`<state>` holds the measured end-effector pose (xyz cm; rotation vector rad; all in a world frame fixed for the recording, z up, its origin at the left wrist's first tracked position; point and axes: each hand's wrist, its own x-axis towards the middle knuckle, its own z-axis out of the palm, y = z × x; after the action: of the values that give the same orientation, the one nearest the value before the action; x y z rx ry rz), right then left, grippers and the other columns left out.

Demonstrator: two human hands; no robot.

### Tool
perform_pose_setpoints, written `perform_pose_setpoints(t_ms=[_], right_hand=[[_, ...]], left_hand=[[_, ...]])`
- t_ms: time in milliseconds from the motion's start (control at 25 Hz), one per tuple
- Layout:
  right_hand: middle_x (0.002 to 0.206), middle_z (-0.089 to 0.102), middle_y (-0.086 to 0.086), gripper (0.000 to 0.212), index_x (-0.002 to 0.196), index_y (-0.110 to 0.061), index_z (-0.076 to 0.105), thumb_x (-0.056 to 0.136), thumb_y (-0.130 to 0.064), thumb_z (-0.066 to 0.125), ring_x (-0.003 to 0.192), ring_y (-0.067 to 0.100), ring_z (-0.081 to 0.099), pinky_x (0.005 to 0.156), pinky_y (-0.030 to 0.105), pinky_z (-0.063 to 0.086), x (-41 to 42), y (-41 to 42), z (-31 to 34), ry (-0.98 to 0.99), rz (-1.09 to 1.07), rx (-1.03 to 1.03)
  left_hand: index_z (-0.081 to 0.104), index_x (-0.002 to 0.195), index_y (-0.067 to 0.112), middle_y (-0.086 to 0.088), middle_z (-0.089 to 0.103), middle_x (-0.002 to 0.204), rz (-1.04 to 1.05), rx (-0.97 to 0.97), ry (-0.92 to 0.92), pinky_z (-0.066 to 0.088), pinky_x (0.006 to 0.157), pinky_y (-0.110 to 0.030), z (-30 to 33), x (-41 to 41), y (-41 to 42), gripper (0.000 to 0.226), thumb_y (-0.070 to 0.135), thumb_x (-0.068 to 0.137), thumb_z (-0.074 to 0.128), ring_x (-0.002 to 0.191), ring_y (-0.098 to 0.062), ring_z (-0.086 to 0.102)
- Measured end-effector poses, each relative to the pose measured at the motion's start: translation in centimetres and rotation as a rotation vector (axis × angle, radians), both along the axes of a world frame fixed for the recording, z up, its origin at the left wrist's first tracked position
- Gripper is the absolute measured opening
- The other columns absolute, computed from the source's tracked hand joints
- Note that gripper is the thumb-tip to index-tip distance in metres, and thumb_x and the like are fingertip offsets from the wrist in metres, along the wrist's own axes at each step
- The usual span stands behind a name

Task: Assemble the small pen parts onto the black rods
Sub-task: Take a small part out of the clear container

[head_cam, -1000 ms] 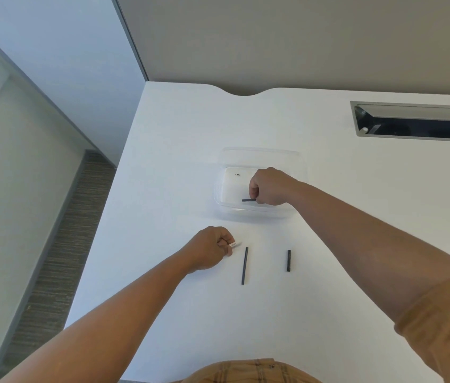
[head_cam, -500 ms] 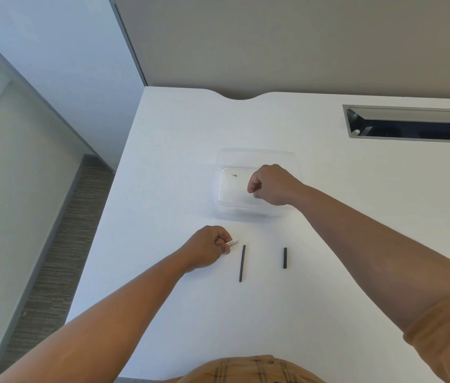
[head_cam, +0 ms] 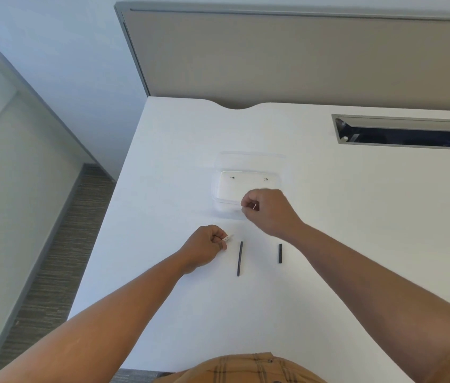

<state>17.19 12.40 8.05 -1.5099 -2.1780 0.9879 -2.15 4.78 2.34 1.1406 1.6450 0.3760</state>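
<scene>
Two black rods lie on the white table: a longer rod point(head_cam: 240, 258) and, to its right, a shorter rod point(head_cam: 280, 253). My left hand point(head_cam: 204, 248) rests just left of the longer rod, pinching a small white pen part point(head_cam: 228, 239) between thumb and finger. My right hand point(head_cam: 269, 212) hovers over the near edge of a clear plastic container point(head_cam: 219, 194), fingers pinched on a thin part of which only a pale sliver point(head_cam: 254, 207) shows. Two tiny parts point(head_cam: 232, 177) point(head_cam: 266, 179) lie at the container's far wall.
A recessed cable slot point(head_cam: 406, 132) is set into the table at the back right. A grey partition panel point(head_cam: 301, 59) stands behind the table. The table's left edge point(head_cam: 107, 233) drops to the carpeted floor.
My right hand has lifted out of the container and drawn back toward me; the short black piece it held there is out of sight. The left hand has stayed put.
</scene>
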Motion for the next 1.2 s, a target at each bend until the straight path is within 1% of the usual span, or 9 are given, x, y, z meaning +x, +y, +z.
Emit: perform_pose_setpoints(t_ms=[120,280,360,480,680,840,920,1040,1200], right_hand=[[0.076,0.071,-0.006,0.006,0.080,-0.019,0.071,0.084,-0.019,0.066,0.073,0.017,0.065,0.071,0.032,0.055,0.0,-2.7,-1.7,-0.096,0.007,-0.086],[0.075,0.070,-0.005,0.013,0.075,-0.021,0.065,0.084,-0.030,0.068,0.073,0.021,0.065,0.068,0.035,0.055,-0.4,-5.2,-3.9,-0.210,-0.057,-0.177],[0.073,0.068,-0.004,0.021,0.072,-0.022,0.062,0.084,-0.039,0.068,0.072,0.021,0.065,0.064,0.033,0.052,-0.6,-6.1,-4.6,-0.255,-0.100,-0.195],[0.069,0.065,-0.004,0.031,0.065,-0.024,0.057,0.083,-0.047,0.067,0.068,0.021,0.063,0.062,0.032,0.048,-1.0,-7.0,-5.3,-0.302,-0.128,-0.206],[0.066,0.066,-0.002,0.027,0.061,-0.021,0.059,0.083,-0.035,0.066,0.073,0.023,0.067,0.054,0.029,0.041,-1.0,-8.2,-6.2,-0.369,-0.093,-0.246],[0.070,0.068,0.003,0.018,0.063,-0.018,0.057,0.080,-0.022,0.062,0.069,0.026,0.064,0.057,0.030,0.045,-0.7,-8.3,-6.4,-0.363,-0.085,-0.286],[0.063,0.065,0.001,0.016,0.061,-0.016,0.058,0.076,-0.020,0.063,0.060,0.022,0.058,0.056,0.029,0.044,-0.2,-8.3,-6.4,-0.306,-0.087,-0.312],[0.056,0.069,-0.002,0.017,0.065,-0.010,0.065,0.076,-0.021,0.069,0.049,0.012,0.057,0.052,0.024,0.047,0.5,-8.3,-5.7,-0.009,-0.226,-0.415],[0.065,0.073,0.008,0.012,0.073,-0.007,0.068,0.080,-0.016,0.072,0.059,0.017,0.066,0.058,0.027,0.054,0.7,-7.8,-3.3,0.407,-0.368,-0.490]], left_hand=[[0.071,0.100,0.014,-0.005,0.069,0.087,0.086,-0.015,-0.029,0.040,0.063,-0.024,0.4,-0.1,-0.8,0.013,0.008,0.091,0.064,0.073,-0.015,0.053],[0.072,0.102,0.012,-0.011,0.076,0.100,0.157,-0.014,-0.087,0.042,0.065,-0.023,1.0,-0.2,-2.0,0.016,0.005,0.090,0.064,0.080,-0.015,0.058],[0.071,0.102,0.011,-0.007,0.077,0.093,0.169,-0.014,-0.119,0.044,0.067,-0.023,1.2,-0.3,-2.6,0.017,0.002,0.090,0.063,0.079,-0.014,0.059],[0.070,0.102,0.012,0.011,0.076,0.077,0.158,-0.017,-0.139,0.046,0.066,-0.020,1.2,-0.3,-3.2,0.020,0.000,0.091,0.060,0.073,-0.009,0.061],[0.070,0.104,0.013,0.008,0.078,0.082,0.152,-0.001,-0.163,0.048,0.070,-0.023,1.3,-0.4,-4.3,0.019,0.003,0.092,0.058,0.071,-0.007,0.062],[0.069,0.105,0.011,0.005,0.078,0.087,0.161,0.006,-0.179,0.047,0.073,-0.027,1.4,-0.3,-4.7,0.020,0.002,0.093,0.056,0.072,-0.009,0.061],[0.069,0.106,0.011,0.003,0.078,0.088,0.160,0.016,-0.183,0.047,0.074,-0.027,1.6,-0.3,-4.8,0.020,0.002,0.094,0.056,0.073,-0.010,0.061],[0.069,0.105,0.014,0.004,0.079,0.090,0.144,0.040,-0.178,0.048,0.072,-0.022,1.9,-0.5,-4.9,0.019,0.005,0.095,0.056,0.073,-0.008,0.062],[0.069,0.105,0.016,0.003,0.080,0.094,0.114,0.087,-0.185,0.049,0.073,-0.023,2.3,-0.6,-4.9,0.018,0.007,0.098,0.056,0.074,-0.008,0.063]])
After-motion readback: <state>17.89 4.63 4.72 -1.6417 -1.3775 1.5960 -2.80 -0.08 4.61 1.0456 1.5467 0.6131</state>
